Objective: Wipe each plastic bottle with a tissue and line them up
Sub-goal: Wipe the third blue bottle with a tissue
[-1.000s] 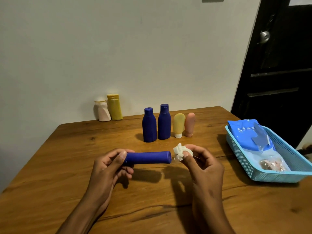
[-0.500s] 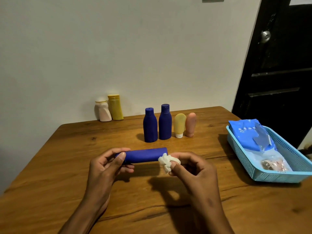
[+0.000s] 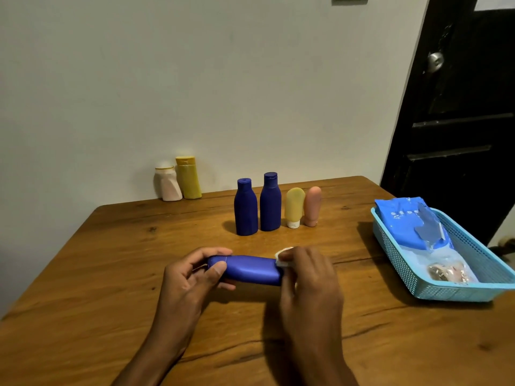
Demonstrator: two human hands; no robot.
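Observation:
A dark blue plastic bottle [image 3: 249,269] lies sideways above the wooden table [image 3: 111,260]. My left hand [image 3: 192,277] grips its cap end. My right hand [image 3: 306,277] covers the bottle's right end and pinches a crumpled white tissue [image 3: 281,257] against it; most of the tissue is hidden under my fingers. Behind stands a row: two blue bottles [image 3: 245,208] [image 3: 270,203], a yellow tube [image 3: 294,208] and a pink tube [image 3: 312,206]. A pale pink bottle [image 3: 168,185] and a yellow bottle [image 3: 188,177] stand at the back by the wall.
A light blue plastic basket [image 3: 451,288] sits at the table's right edge with a blue tissue pack [image 3: 409,221] and a clear wrapper inside. A dark door is behind it on the right.
My right hand has moved left with the tissue onto the bottle's right end and now wraps round it. The left hand has turned the bottle slightly.

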